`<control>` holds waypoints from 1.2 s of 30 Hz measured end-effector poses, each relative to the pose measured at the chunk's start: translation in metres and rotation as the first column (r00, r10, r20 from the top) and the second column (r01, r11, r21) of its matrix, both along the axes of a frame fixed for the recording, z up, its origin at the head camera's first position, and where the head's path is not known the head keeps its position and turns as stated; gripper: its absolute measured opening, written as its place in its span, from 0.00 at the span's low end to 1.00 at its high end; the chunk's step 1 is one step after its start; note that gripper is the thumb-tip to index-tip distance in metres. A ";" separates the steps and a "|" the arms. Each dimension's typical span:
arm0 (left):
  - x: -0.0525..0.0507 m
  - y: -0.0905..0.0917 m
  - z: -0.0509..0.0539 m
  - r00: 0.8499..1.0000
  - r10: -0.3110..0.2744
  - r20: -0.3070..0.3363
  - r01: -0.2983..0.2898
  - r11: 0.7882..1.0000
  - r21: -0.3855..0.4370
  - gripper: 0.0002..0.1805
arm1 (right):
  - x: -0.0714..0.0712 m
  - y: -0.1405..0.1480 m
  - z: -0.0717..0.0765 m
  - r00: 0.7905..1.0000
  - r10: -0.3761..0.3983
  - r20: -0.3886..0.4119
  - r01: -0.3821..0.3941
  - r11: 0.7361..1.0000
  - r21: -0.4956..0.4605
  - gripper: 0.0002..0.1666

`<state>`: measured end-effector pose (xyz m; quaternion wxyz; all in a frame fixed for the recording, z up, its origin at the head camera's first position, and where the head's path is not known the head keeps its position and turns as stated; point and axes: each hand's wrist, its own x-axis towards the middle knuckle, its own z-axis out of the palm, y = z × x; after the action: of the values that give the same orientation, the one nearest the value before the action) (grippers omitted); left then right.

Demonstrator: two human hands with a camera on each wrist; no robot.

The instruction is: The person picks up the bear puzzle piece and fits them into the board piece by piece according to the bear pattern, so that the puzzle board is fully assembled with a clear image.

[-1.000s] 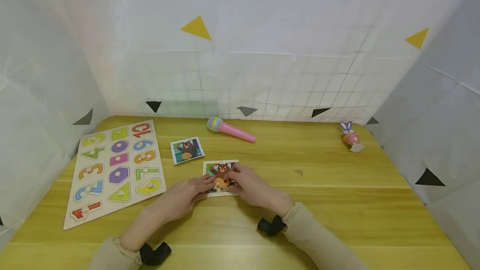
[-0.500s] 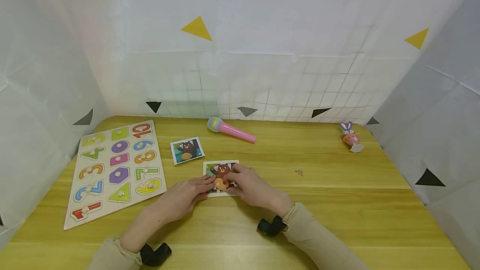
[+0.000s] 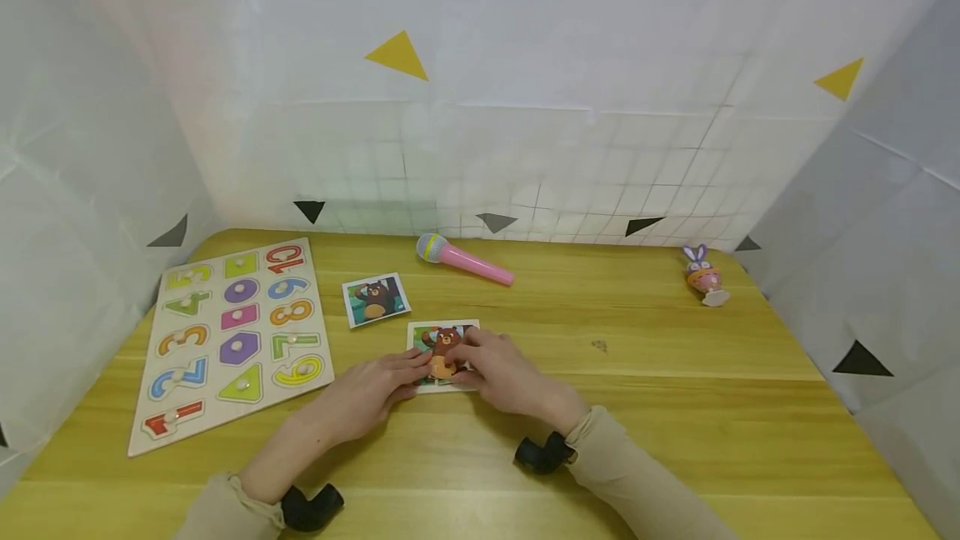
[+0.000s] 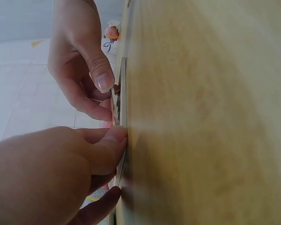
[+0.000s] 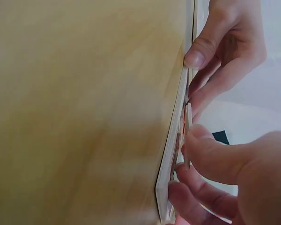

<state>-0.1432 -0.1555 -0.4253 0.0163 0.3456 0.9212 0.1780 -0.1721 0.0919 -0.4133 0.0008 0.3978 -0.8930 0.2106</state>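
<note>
A small wooden jigsaw puzzle point(image 3: 444, 340) with a brown bear picture lies flat on the table in front of me. My left hand point(image 3: 375, 390) holds its left side, the thumb at the near left corner and the fingertips over the picture. From the right, my right hand point(image 3: 506, 373) reaches over the puzzle. Between its thumb and fingers it pinches a thin puzzle piece point(image 5: 188, 136), seen edge-on just above the board point(image 5: 166, 173) in the right wrist view. The fingers cover parts of the picture in the head view.
A matching bear picture card point(image 3: 377, 300) lies behind the puzzle to the left. Farther left is a wooden number board point(image 3: 206, 423) with knobbed pieces. A pink toy microphone point(image 3: 472, 261) lies at the back, and a rabbit toy point(image 3: 705, 277) is at the far right.
Both hands stay at the puzzle with hardly any movement. The pale gap near the bear's lower body looks slightly smaller. The head view has shifted very slightly.
</note>
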 end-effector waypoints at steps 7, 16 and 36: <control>0.000 0.001 0.000 1.000 -0.002 -0.013 0.002 1.000 0.011 0.23 | 0.001 -0.003 -0.004 1.000 -0.027 0.004 0.027 0.999 0.016 0.13; 0.002 0.001 0.002 0.997 -0.057 -0.060 0.052 0.996 -0.078 0.23 | 0.002 -0.005 -0.006 0.998 -0.055 -0.013 0.055 0.998 -0.007 0.12; 0.008 0.011 0.003 0.998 -0.048 -0.040 0.045 0.997 -0.068 0.23 | -0.002 -0.003 -0.004 0.999 -0.039 0.021 0.040 0.998 -0.053 0.10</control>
<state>-0.1356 -0.1442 -0.4219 0.0130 0.3697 0.9185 0.1395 -0.1740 0.0892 -0.4170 0.0066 0.3779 -0.8947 0.2380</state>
